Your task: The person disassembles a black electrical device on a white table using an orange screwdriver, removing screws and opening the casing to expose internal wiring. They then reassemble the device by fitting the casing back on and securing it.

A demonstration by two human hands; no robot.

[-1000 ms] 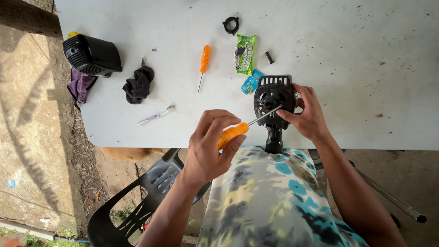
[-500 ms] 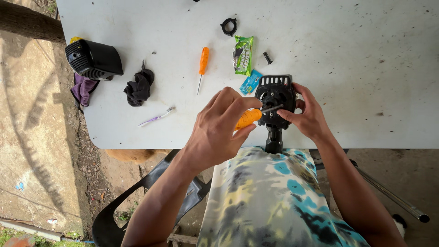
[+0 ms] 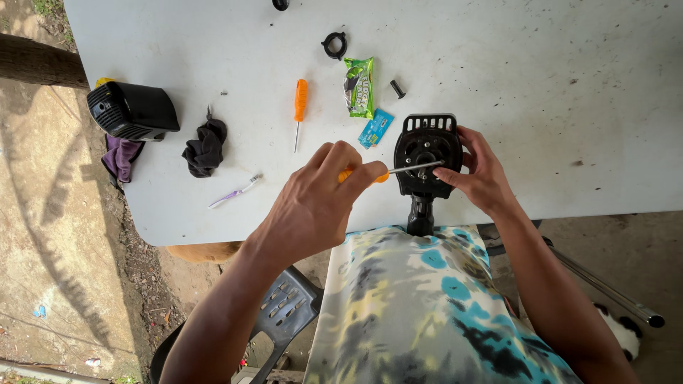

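My left hand (image 3: pixel 321 200) grips an orange-handled screwdriver (image 3: pixel 398 170), its metal shaft pointing right into the middle of a black round-bodied device part (image 3: pixel 427 153). That part stands at the near edge of the white table (image 3: pixel 541 92), its stem (image 3: pixel 420 215) hanging down against my patterned clothing. My right hand (image 3: pixel 480 171) holds the part's right side, with the fingertips close to the screwdriver tip.
On the table lie a second orange screwdriver (image 3: pixel 300 105), a green packet (image 3: pixel 359 87), a small blue packet (image 3: pixel 376 128), a black ring (image 3: pixel 334 45), a small black cylinder (image 3: pixel 397 89), a black cloth (image 3: pixel 205 146), a purple toothbrush (image 3: pixel 235 191) and a black housing (image 3: pixel 131 110). A dark plastic chair (image 3: pixel 281 320) sits below.
My left hand has moved up and right, bringing the screwdriver from a slanted pose to nearly level, its tip now in the centre of the black part. My right hand has kept its hold.
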